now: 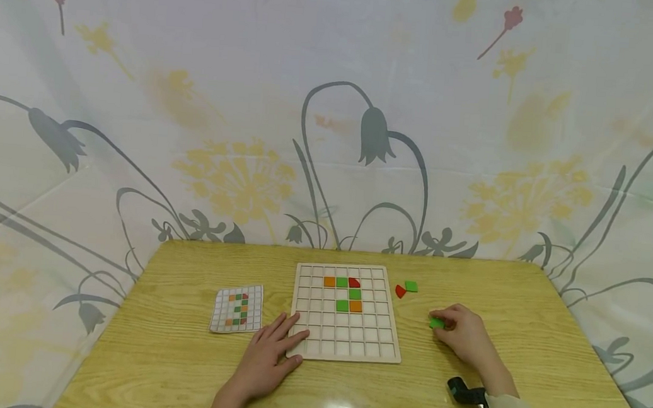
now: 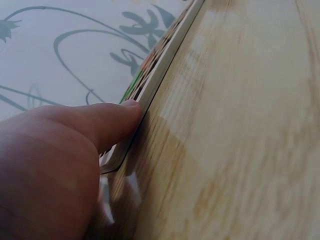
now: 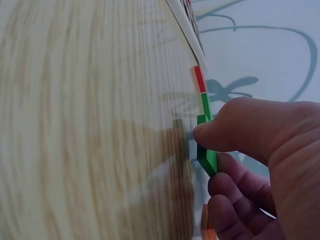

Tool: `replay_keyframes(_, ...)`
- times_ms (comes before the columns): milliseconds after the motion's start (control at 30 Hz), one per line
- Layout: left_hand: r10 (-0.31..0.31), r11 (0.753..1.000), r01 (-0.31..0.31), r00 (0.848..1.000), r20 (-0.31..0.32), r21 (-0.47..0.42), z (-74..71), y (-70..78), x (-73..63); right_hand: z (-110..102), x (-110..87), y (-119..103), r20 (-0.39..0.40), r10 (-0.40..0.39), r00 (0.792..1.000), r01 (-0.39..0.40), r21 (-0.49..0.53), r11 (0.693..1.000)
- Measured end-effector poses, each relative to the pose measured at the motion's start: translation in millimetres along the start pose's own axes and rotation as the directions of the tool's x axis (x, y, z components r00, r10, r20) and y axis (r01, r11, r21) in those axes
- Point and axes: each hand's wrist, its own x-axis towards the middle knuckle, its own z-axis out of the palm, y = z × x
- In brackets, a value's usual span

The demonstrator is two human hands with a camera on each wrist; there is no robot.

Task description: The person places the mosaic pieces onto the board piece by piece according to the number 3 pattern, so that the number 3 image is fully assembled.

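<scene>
A pale gridded board (image 1: 359, 336) lies mid-table. It carries several tiles: an orange tile (image 1: 329, 282) at the left of its upper row, a red rounded tile (image 1: 354, 283) at that row's right, and green and orange squares below. My left hand (image 1: 267, 361) rests with spread fingers on the board's lower left edge; the thumb (image 2: 117, 120) touches its side in the left wrist view. To the right of the board, my right hand (image 1: 467, 337) pinches a green square tile (image 3: 210, 162) between thumb and fingers. The right wrist view shows this tile held tilted just above the table.
A printed pattern card (image 1: 220, 318) lies left of the board. Beyond the board's right edge are a loose red quarter-round tile (image 1: 400, 291) and a green square (image 1: 411, 286), close together. An orange piece (image 3: 206, 222) shows partly behind the right fingers. A flowered cloth hangs behind the table.
</scene>
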Motion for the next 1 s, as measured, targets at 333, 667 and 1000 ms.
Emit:
replay_keyframes(333, -0.027, 0.999, 0.028, 0.999, 0.024, -0.021, -1.3, 0.9, 0.0, 7.5, 7.3, -5.0, -0.015, -0.033, 0.999, 0.033, 0.007, 0.999)
replay_keyframes(667, -0.028, 0.999, 0.029, 0.999, 0.026, -0.017, -0.9, 0.7, 0.7, 18.1, 17.5, -24.1, -0.019, -0.073, 0.997, 0.074, 0.059, 0.996)
replay_keyframes(1000, -0.021, 1.000, 0.022, 0.999, 0.029, -0.021, -2.7, 1.7, 0.2, 37.2, 29.4, -49.7, 0.026, -0.127, 0.992, 0.123, 0.139, 0.983)
